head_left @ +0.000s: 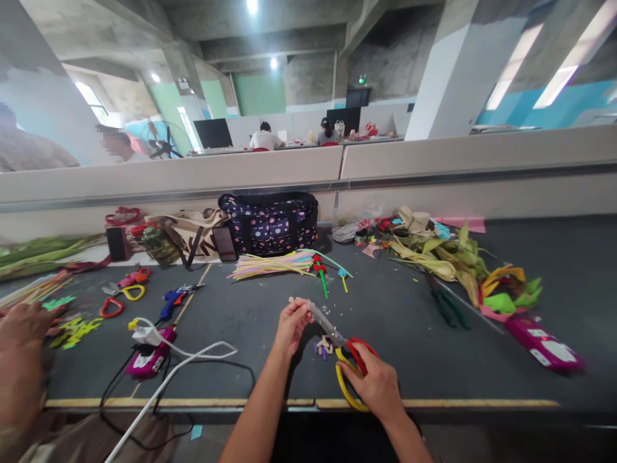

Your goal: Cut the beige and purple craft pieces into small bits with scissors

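My right hand (376,386) grips the red and yellow handles of a pair of scissors (343,347), blades pointing up and left. My left hand (292,321) is closed in a pinch right at the blade tips, holding something small I cannot make out. A small purple and cream craft piece (322,347) lies on the dark table (400,321) just below the blades, between my two hands.
A bundle of pastel pipe cleaners (272,263) lies ahead, with a dotted bag (270,222) behind it. Green leaves and husks (448,260) are piled at right, with green pliers (448,305) and a pink device (544,344). Another person's hand (22,337) rests at left, near a glue gun (176,297), scissors (118,299) and a white cable (178,363).
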The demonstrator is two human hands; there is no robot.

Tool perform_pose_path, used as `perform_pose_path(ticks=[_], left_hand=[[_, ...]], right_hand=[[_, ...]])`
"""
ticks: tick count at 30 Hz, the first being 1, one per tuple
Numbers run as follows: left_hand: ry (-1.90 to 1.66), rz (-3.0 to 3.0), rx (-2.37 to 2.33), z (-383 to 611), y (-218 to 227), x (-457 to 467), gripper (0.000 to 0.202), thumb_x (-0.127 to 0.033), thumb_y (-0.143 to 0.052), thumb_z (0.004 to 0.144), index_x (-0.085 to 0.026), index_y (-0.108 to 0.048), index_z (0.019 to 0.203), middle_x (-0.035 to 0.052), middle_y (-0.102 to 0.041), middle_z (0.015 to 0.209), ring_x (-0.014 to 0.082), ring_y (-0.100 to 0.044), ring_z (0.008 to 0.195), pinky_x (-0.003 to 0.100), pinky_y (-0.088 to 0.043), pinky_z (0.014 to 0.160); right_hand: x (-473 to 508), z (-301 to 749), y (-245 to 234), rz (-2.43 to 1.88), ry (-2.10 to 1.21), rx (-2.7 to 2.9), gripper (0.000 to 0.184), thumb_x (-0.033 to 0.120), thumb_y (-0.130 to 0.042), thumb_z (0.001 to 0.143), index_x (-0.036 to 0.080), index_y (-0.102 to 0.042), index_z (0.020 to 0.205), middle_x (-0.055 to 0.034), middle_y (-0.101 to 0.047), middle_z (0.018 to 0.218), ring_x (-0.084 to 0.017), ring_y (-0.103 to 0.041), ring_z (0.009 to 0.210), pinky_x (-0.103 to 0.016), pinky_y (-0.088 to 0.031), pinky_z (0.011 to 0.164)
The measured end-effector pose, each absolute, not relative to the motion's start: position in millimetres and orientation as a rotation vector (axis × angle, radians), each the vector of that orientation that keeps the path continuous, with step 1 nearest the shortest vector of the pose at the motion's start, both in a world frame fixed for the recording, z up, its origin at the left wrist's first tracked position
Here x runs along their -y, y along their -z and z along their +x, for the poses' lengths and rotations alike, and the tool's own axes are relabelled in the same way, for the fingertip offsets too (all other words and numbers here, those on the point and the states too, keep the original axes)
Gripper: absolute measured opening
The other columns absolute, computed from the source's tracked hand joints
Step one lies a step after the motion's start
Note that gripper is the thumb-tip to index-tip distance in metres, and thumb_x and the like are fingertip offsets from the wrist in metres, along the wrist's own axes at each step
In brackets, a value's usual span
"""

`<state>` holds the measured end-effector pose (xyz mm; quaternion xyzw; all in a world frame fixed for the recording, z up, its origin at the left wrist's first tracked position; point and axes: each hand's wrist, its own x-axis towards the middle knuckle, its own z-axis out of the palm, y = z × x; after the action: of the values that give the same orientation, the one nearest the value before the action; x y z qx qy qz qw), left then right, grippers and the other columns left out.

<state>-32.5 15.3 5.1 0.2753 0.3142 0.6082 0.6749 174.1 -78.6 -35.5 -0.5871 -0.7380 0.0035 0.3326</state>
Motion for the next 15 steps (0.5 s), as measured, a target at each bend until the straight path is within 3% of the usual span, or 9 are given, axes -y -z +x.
perform_pose_path(ticks=[7,12,15], left_hand=[[-1.398,0.645,-0.776,-32.0,-3.5,-16.3,0.030,-0.024,-0.084,0.058,-0.012,-0.068,0.081,0.0024,-0.068,0.073,0.0104,-0.061,0.061,0.023,-0.052,0.062],[-1.368,0.592,-0.790,-32.6,-7.8,-15.0,0.031,-0.025,-0.085,0.058,-0.011,-0.069,0.081,0.0041,-0.069,0.072,0.0100,-0.061,0.059,0.025,-0.054,0.063],[-1.364,0.585,-0.790,-33.2,-7.7,-15.4,0.031,-0.026,-0.084,0.060,-0.011,-0.069,0.082,0.0052,-0.069,0.074,0.0107,-0.062,0.061,0.025,-0.054,0.063]], right_hand=[[80.3,171.6,33.3,-1.525,0.049,1.912,0.044,0.053,-0.053,0.085,0.020,-0.058,0.113,-0.0058,-0.071,0.098,-0.017,-0.069,0.081,-0.025,-0.051,0.069],[81.1,170.1,26.8,-1.594,-0.049,1.897,0.051,0.054,-0.055,0.082,0.017,-0.052,0.117,-0.0018,-0.067,0.076,-0.016,-0.065,0.066,-0.026,-0.049,0.061],[79.7,170.5,29.3,-1.584,-0.050,1.901,0.052,0.054,-0.057,0.080,0.018,-0.051,0.117,-0.0049,-0.068,0.088,-0.017,-0.066,0.074,-0.027,-0.050,0.067]])
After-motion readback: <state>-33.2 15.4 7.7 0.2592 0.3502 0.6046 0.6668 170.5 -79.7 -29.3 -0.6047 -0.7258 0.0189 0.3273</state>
